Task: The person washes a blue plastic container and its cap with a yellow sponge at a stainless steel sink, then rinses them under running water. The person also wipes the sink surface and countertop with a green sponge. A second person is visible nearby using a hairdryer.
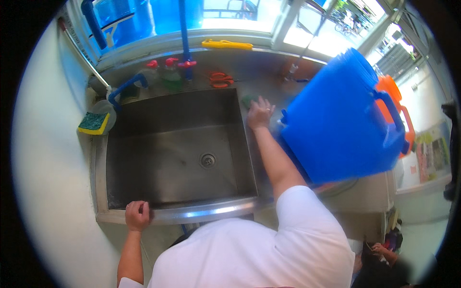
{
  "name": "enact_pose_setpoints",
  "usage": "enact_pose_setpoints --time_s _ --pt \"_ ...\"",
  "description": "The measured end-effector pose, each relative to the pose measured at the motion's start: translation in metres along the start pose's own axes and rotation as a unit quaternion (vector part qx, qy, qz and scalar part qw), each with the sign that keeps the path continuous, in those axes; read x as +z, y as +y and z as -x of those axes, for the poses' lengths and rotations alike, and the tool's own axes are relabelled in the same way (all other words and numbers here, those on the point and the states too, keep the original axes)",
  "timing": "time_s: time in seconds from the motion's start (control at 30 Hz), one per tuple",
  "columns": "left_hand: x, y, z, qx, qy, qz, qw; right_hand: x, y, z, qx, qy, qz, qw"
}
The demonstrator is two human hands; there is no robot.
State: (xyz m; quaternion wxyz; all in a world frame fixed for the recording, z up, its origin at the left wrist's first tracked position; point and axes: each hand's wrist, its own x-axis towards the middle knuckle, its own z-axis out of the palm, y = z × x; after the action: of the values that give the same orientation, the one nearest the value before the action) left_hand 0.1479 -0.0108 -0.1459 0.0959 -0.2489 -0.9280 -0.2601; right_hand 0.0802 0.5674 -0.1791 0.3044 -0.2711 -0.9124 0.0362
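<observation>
At the right side of the steel sink [192, 129], my right hand [260, 114] reaches over the counter. Its fingers bear on a small green scouring pad [247, 100], partly hidden beneath them. My left hand [138, 216] rests at the sink's front left rim with its fingers curled in; nothing shows in it. The sink basin holds nothing but its round drain [207, 161]. Just right of my right forearm stands a large blue plastic jug [336, 125] with a handle and a small spout facing my hand.
Behind the blue jug is an orange jug [390, 91]. Orange-handled scissors [221, 79] and red-topped bottles [171, 72] stand along the back. A yellow-green sponge [94, 123] sits at the left corner by a blue pipe faucet [127, 89]. A yellow tool [226, 44] lies on the window ledge. Another person [384, 254] is at lower right.
</observation>
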Motion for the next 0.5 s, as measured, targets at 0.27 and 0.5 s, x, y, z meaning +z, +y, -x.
enact_pose_setpoints --time_s 0.27,0.5 --pt "-0.004 0.002 -0.001 -0.028 -0.017 -0.002 0.999 0.047 -0.023 -0.077 0.136 -0.034 0.034 0.99" --pt "-0.001 0.003 -0.002 0.002 0.0 -0.01 1.0 0.004 -0.005 -0.025 -0.105 0.006 -0.078 0.991"
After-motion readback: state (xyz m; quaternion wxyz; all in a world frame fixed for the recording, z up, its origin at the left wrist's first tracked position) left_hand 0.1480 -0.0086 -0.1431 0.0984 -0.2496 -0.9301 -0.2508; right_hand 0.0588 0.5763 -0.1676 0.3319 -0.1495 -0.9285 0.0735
